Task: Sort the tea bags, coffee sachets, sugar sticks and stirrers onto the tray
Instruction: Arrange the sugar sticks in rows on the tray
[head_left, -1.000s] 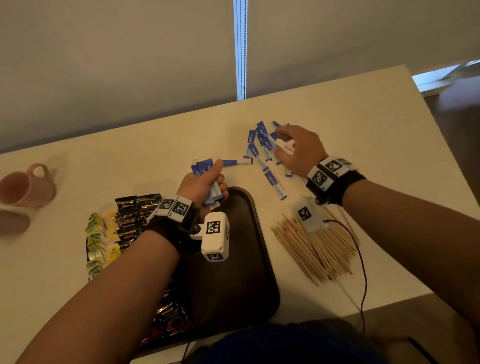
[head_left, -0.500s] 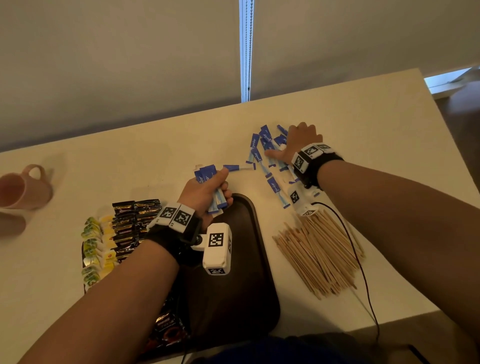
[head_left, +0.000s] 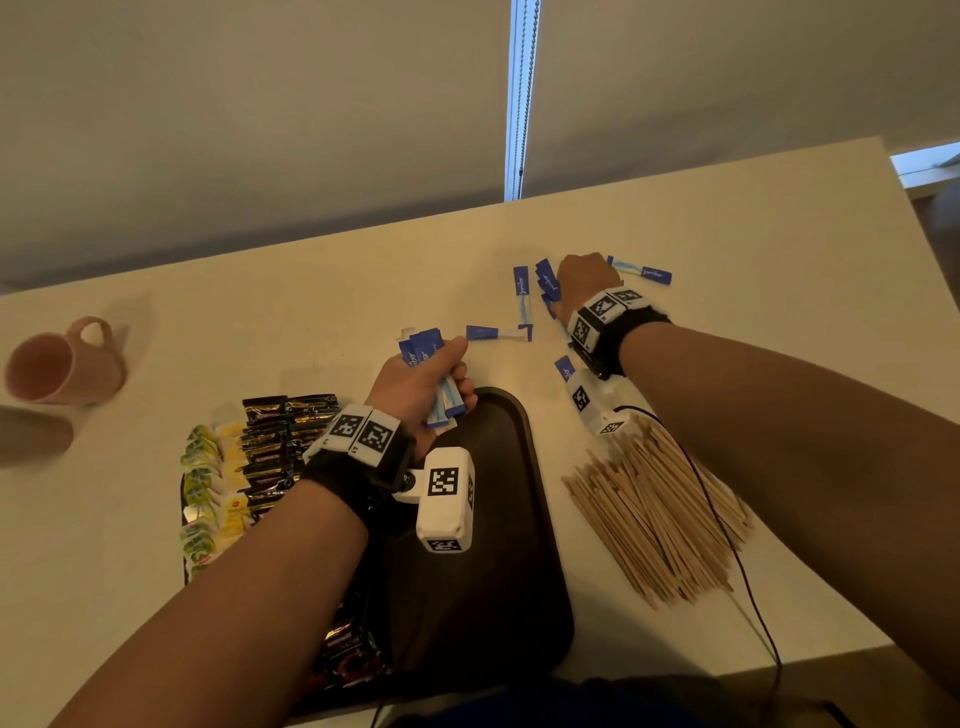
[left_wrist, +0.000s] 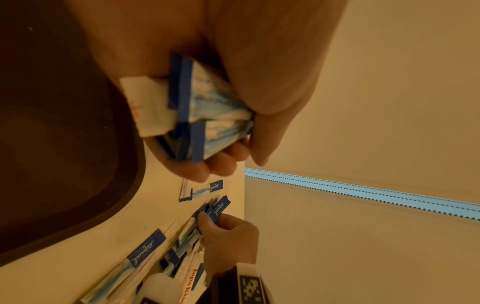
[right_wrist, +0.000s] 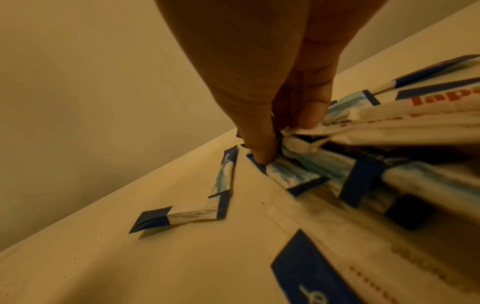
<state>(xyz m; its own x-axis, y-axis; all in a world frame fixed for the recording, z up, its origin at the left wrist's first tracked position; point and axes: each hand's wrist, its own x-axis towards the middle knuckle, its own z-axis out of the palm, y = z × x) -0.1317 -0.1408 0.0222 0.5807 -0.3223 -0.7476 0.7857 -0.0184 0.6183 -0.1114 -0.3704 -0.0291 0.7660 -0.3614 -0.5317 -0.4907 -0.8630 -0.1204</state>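
Left hand (head_left: 415, 382) grips a bundle of sugar sticks (head_left: 434, 374) over the tray's (head_left: 498, 571) 12 o'clock rim. Right hand (head_left: 584, 278) pinches loose sticks (right_wrist: 293, 174) near the table's (head_left: 779, 218) far edge, stirrers (head_left: 660, 525) at tray's 3 o'clock.

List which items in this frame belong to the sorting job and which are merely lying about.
Job items:
- tray
- tea bags
- coffee sachets
- sugar sticks held in the left hand
- loose sugar sticks under the right hand
- stirrers

Lying about:
- pink mug
- blind cord
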